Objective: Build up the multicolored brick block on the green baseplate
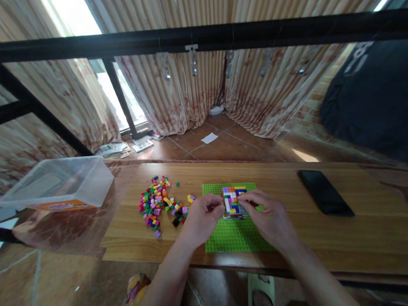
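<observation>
A block of stacked toy bricks [231,209], with white, purple, yellow, blue and orange pieces on top, stands on a green studded baseplate [227,239]. My left hand [202,217] is curled at the block's left side, thumb and fingers closed against its edge. From the right, my right hand [268,213] reaches over the block, its thumb and index fingertips pinched together at the top. Anything between those fingertips is too small to make out. A loose pile of small coloured bricks [152,201] lies left of the baseplate, some near my left wrist.
A black phone [325,193] lies on the right of the wooden table [282,175]. Beyond the table's left end stands a clear plastic bin [96,179] with an orange label. A black metal bar [130,44] crosses overhead before the curtains [186,93].
</observation>
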Available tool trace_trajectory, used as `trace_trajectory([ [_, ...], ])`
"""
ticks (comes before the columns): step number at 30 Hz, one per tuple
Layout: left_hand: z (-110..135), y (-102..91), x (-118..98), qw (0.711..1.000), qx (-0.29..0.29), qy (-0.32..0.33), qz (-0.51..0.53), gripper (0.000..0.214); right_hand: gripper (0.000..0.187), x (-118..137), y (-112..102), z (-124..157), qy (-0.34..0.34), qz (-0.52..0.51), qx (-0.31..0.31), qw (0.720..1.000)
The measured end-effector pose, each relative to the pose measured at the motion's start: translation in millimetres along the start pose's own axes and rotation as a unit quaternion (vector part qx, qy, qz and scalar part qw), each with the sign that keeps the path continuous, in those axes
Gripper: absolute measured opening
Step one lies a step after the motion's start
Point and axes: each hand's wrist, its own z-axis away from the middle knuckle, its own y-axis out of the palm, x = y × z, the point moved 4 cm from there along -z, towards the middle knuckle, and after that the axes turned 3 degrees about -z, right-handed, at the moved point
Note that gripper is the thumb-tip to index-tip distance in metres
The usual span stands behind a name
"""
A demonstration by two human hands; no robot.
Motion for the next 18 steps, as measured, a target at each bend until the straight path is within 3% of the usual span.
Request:
trace_trajectory([
  [18, 0.4, 2.0, -1.1, 1.0, -0.01, -0.003, -0.019, 0.014, 0.018, 0.6, 1.9, -2.6, -0.022, 0.035, 0.001, 0.999],
])
